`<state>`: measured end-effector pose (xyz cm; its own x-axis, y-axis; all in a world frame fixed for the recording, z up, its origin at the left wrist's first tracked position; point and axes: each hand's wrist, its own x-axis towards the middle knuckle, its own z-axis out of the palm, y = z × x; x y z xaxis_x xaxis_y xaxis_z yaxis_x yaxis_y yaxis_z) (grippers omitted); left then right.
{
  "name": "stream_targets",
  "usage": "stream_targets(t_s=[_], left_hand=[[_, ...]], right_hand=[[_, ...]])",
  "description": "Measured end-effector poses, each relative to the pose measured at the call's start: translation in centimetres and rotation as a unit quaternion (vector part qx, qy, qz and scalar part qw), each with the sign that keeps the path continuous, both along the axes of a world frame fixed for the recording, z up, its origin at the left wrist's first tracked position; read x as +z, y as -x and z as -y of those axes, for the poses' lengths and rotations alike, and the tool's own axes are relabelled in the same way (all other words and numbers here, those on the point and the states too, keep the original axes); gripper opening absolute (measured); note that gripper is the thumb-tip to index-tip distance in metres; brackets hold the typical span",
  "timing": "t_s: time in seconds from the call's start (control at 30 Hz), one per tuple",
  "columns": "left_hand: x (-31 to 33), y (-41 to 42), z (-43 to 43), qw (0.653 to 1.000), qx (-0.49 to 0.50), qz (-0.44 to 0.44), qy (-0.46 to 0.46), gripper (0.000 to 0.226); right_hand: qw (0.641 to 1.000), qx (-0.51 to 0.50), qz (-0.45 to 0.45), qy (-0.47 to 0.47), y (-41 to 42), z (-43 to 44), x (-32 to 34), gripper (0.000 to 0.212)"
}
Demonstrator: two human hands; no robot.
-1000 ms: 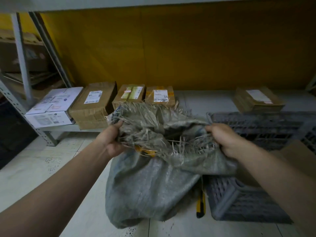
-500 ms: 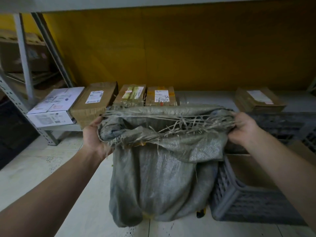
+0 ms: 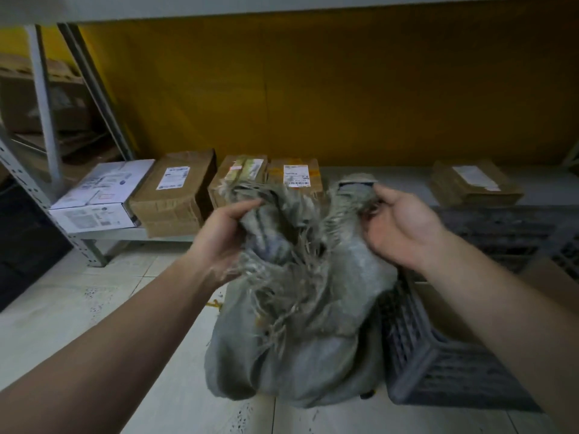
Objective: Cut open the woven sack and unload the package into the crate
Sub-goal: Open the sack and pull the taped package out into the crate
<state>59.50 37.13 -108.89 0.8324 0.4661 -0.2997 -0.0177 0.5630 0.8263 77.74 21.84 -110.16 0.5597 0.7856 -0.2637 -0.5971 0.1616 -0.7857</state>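
A grey woven sack (image 3: 300, 349) hangs in front of me over the tiled floor, its cut top frayed into loose strands. My left hand (image 3: 224, 234) grips the left side of the frayed rim. My right hand (image 3: 396, 228) grips the right side of it. The rim is bunched between the two hands and the sack looks limp. A dark grey plastic crate (image 3: 438, 368) stands on the floor just right of the sack, with a brown cardboard package (image 3: 445, 308) inside it. A black and yellow knife end (image 3: 367, 395) peeks out under the sack.
A low metal shelf (image 3: 376, 177) along the yellow wall carries a white box (image 3: 100, 195), three brown parcels (image 3: 175, 189) and one flat parcel (image 3: 473, 183). Another dark crate (image 3: 507, 233) lies behind my right hand. A rack upright (image 3: 40, 202) stands at left.
My hands have come closer together, bunching the sack's rim that was stretched wide half a second ago. The sack has shifted slightly right and up.
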Motion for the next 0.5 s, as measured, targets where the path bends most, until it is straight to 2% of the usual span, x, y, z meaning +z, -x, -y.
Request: stream_targets(t_s=[0.13,0.17,0.27,0.3,0.33,0.37,0.43,0.5], left_hand=[[0.1,-1.6,2.3,0.992,-0.034,-0.047,-0.109,0.032],[0.1,-1.7,2.6,0.99,-0.04,-0.049,-0.126,0.032],[0.2,-2.0,3.0,0.988,-0.054,-0.055,-0.133,0.04],[0.3,-1.9,3.1,0.988,-0.064,-0.059,-0.127,0.042],[0.3,-1.9,3.2,0.986,-0.076,-0.066,-0.131,0.043],[0.4,-1.8,3.3,0.983,-0.089,-0.074,-0.145,0.043],[0.6,-1.7,3.6,0.969,-0.1,-0.104,-0.2,0.044],[0.9,-1.7,3.5,0.937,-0.099,-0.158,-0.296,0.053]], right_hand=[[0.986,0.094,0.131,0.038,2.9,-1.5,-1.4,0.035],[0.98,0.109,0.165,0.038,3.4,-1.7,-1.6,0.039],[0.937,0.129,0.308,0.1,4.5,-2.2,-2.1,0.097],[0.917,0.116,0.357,0.136,4.8,-2.4,-2.5,0.107],[0.9,0.096,0.392,0.161,5.0,-2.7,-2.9,0.106],[0.893,0.071,0.41,0.173,5.2,-2.9,-3.1,0.095],[0.892,0.026,0.415,0.18,5.3,-3.3,-3.5,0.065],[0.886,0.005,0.417,0.201,5.1,-3.5,-3.6,0.037]])
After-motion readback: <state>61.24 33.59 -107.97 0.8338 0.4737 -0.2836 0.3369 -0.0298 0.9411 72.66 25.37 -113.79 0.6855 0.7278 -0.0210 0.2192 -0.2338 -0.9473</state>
